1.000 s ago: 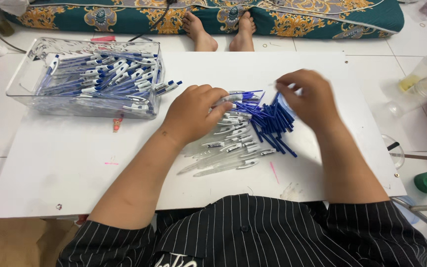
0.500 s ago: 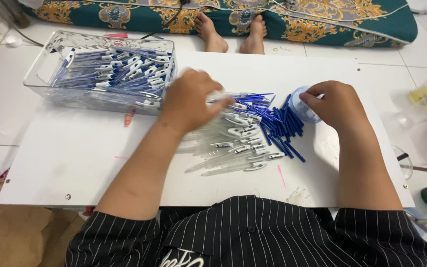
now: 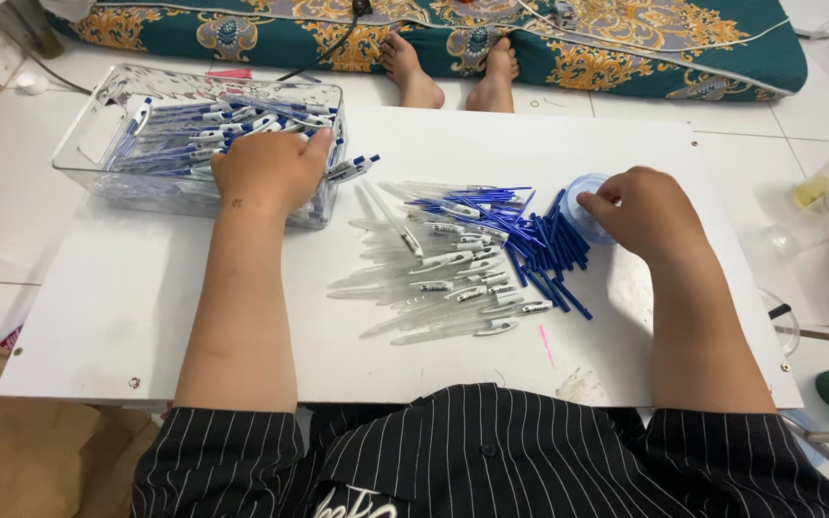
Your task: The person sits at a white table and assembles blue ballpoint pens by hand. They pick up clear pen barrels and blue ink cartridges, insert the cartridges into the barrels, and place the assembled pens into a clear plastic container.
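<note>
Our left hand [image 3: 271,168] rests palm-down, fingers closed over assembled pens in the clear bin [image 3: 79,144] at the bench's far left. Our right hand [image 3: 647,211], fingers curled together, pinches at the small blue cup [image 3: 582,197]; the loose pen barrels [image 3: 434,288] lie between, long axes running left-right.

A clear plastic bin [image 3: 88,144] of finished blue-and-white pens [image 3: 194,129] sits at the white board's [image 3: 127,317] far left corner. Clear pen barrels [image 3: 434,278] and blue refills [image 3: 554,249] lie heaped mid-board.
</note>
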